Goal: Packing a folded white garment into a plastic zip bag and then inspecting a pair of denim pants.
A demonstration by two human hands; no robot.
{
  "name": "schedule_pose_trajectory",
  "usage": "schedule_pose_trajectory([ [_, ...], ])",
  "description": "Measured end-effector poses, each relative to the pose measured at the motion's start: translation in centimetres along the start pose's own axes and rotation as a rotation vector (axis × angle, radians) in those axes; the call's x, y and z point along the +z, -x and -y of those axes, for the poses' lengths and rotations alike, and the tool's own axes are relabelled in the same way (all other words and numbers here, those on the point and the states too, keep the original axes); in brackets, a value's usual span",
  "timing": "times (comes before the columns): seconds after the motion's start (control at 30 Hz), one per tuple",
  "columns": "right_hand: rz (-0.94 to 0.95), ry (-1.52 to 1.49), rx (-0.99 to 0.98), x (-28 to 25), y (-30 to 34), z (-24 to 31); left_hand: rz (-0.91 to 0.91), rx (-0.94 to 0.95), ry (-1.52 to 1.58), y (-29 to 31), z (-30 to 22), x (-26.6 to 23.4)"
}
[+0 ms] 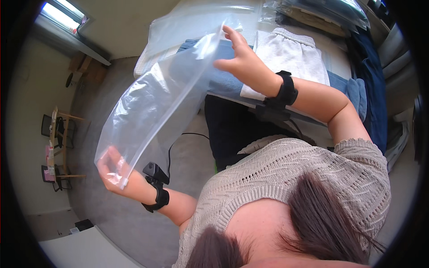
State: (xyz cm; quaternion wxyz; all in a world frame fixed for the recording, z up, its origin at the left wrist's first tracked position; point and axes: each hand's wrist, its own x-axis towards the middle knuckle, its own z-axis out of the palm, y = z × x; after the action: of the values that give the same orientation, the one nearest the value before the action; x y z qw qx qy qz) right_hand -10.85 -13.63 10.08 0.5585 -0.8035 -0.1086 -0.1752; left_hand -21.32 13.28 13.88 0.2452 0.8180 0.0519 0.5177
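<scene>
A large clear plastic zip bag stretches slantwise between my two hands, its zip strip running as a straight line along one edge. Low on the left, my left hand grips the bag's near end with curled fingers, partly seen through the film. My right hand is raised over the bed and holds the far end of the zip edge at its fingertips, the thumb standing apart from them. Beneath and beside that hand lie light grey shorts with a gathered waistband, on top of blue folded cloth.
More clear plastic bags lie flat on the bed at the back. Stacked bagged clothes sit at the far right, with dark blue cloth hanging beside. A wooden table with chairs stands at the left. A black cable hangs near my left wrist.
</scene>
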Motion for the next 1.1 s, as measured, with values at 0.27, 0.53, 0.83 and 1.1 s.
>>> schedule_pose_trajectory([
  [0.27, 0.165, 0.141, -0.771, 6.2, 2.5, 6.6, 0.190, -0.274, 0.273, 2.1, -1.0, -0.6],
  [0.53, 0.430, -0.222, -0.595, 8.9, 2.5, 5.9, 0.284, -0.147, 0.019, 1.9, -0.5, -2.3],
  [0.83, 0.600, -0.137, -0.317, 8.6, 2.2, 6.7, 0.321, -0.079, 0.545, 2.2, -1.6, -2.3],
  [1.1, 0.643, 0.001, -0.410, 8.0, 2.8, 7.4, 0.214, -0.315, 0.454, 2.2, -3.0, -2.2],
])
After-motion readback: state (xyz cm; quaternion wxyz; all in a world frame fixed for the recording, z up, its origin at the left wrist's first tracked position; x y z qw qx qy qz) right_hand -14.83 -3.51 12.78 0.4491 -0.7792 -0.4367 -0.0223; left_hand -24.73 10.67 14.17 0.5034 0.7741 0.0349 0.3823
